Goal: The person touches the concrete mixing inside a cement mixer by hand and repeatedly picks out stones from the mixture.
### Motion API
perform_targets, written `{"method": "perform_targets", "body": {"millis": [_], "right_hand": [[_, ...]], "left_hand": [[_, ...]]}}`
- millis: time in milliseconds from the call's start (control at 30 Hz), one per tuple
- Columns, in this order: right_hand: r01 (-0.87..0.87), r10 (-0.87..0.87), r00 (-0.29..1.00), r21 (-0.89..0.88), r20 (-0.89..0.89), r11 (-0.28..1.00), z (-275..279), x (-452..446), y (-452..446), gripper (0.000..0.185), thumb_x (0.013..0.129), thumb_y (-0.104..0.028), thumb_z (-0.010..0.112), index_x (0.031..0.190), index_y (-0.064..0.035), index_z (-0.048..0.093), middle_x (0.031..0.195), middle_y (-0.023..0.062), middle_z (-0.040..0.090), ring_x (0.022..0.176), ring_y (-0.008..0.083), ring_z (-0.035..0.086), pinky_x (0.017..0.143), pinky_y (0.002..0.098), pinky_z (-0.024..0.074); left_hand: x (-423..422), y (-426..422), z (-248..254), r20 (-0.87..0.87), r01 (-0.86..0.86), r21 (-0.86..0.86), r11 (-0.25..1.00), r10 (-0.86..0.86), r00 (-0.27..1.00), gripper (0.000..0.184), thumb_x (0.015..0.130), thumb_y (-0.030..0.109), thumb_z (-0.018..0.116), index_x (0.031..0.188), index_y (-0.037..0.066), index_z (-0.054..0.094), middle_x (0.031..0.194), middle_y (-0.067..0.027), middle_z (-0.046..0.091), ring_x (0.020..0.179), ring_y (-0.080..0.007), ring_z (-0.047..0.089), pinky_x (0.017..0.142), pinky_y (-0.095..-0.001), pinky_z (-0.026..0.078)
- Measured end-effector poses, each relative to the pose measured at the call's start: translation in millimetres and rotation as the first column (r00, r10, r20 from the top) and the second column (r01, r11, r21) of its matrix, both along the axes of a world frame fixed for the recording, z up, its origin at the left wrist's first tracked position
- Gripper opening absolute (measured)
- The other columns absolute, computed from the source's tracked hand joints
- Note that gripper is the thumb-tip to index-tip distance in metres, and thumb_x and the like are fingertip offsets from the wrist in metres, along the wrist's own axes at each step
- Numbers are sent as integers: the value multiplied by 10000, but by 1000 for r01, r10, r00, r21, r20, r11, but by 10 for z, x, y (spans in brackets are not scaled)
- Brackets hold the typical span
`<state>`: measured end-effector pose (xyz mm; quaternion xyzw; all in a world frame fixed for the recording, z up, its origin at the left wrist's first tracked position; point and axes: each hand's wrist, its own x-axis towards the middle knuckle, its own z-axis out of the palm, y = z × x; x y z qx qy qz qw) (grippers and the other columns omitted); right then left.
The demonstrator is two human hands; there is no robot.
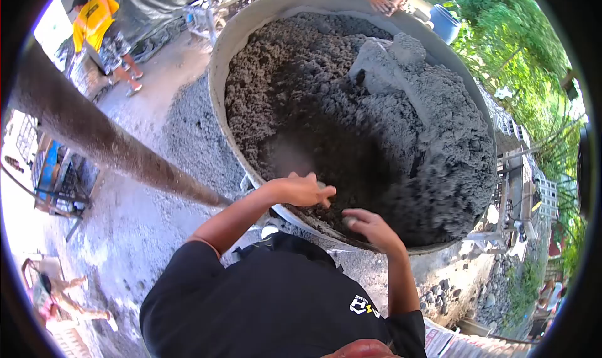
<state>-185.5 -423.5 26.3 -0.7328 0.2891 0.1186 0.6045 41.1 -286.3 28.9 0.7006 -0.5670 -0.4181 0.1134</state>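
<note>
Where the mix lies: while its surface darkens towards the near edge, the coarse grey mix (433, 144) spreads across the inside of the round tub (218, 88), heaped higher towards the right edge.
Pale slab: 1 smoother, lighter lump (382, 69) sits on the mix, towards the far right edge.
Left hand: the left hand (304, 190) is just inside the near edge, half open, fingers loosely bent over the dark mix; I cannot tell whether it has hold of anything.
Right hand: the right hand (371, 228) is also inside the near edge, right of the left hand and apart from it, fingers part-curled; a small pale patch shows by the thumb, but what it is I cannot tell.
Far edge: 2 hands of another person (384, 4) are at the rim, near a blue barrel (444, 24).
Left edge: a brown pole (119, 138) slants down beside the tub; beyond it, a person in a yellow-orange shirt (97, 22) bends forward.
</note>
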Motion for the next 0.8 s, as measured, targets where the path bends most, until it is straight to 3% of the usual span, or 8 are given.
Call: {"method": "perform_targets", "body": {"millis": [100, 233, 333, 400, 533, 667, 767, 800], "right_hand": [[304, -308, 936, 50, 172, 951, -178, -55, -70, 429, 933, -248, 617, 1336, -104, 588, 1202, 168, 659, 1096, 241, 615, 961, 311, 456], [-201, 186, 969, -83, -164, 976, -103, -26, 61, 444, 953, -243, 609, 1364, -81, 555, 1191, 113, 643, 1021, 163, 590, 930, 310, 462], [174, -141, 959, -118, 246, 978, -215, -54, 51, 385, 967, -229, 587, 1318, -70, 584, 1217, 119, 623, 1028, 203, 611, 947, 350, 475], [604, -792, 603, 593, 96, 532, 36, 31, 133, 369, 996, -276, 494, 1284, -60, 575, 1278, 137, 606, 1132, 286, 604, 1001, 437, 460], [27, -881, 470, 998, 44, 64, 17, 50, 107, 444, 996, -380, 418, 1240, -39, 562, 1201, 134, 630, 1124, 315, 600, 984, 497, 470], [70, -946, 311, 995, -95, -77, -67, -122, -10, 423, 959, -363, 493, 1190, -22, 588, 1186, 190, 618, 1130, 333, 581, 989, 495, 472], [264, -992, 52, 959, -117, -99, 314, -490, -147, 364, 919, -269, 586, 1169, -6, 551, 1063, 168, 592, 1000, 289, 587, 948, 481, 496], [127, -985, 54, 977, 165, 170, 373, -795, -287, 310, 917, -219, 590, 1143, -10, 551, 1034, 153, 582, 966, 263, 586, 925, 467, 504]], "left_hand": [[72, -55, -268, 17, -75, -285, 956, 83, 996, 517, 1022, 485, 219, 1223, 288, 652, 1261, -218, 591, 1256, -456, 433, 1025, -604, 314], [15, -111, -359, -14, 334, 3, 943, -334, 943, 296, 1010, 365, 356, 1205, 219, 524, 1271, -39, 658, 1155, -411, 514, 976, -583, 344], [-90, -164, 95, -48, 44, -72, 996, -47, 998, 274, 983, 298, 449, 1206, 210, 583, 1199, -84, 666, 1132, -373, 518, 934, -560, 364], [-254, -308, 284, 296, 189, -578, 794, -12, 955, 358, 996, 288, 437, 1263, 134, 619, 1182, -146, 580, 1209, -368, 446, 1006, -491, 308], [-708, -475, 528, 249, 374, -604, 703, -279, 927, 374, 949, 285, 503, 1270, 148, 637, 1325, -183, 478, 1288, -377, 386, 1067, -517, 274], [-864, -558, 476, 130, 213, -751, 625, -176, 976, 358, 931, 290, 519, 1223, 136, 657, 1473, -215, 342, 1406, -409, 275, 1148, -531, 200], [-548, -612, 426, -2, -3, -865, 501, 3, 1000, 344, 872, 231, 605, 1197, 126, 656, 1498, -227, 316, 1415, -398, 283, 1149, -506, 241], [-377, -624, 386, -71, -78, -846, 528, 32, 997, 348, 868, 215, 616, 1202, 126, 656, 1482, -228, 336, 1387, -400, 321, 1136, -500, 264]]}}
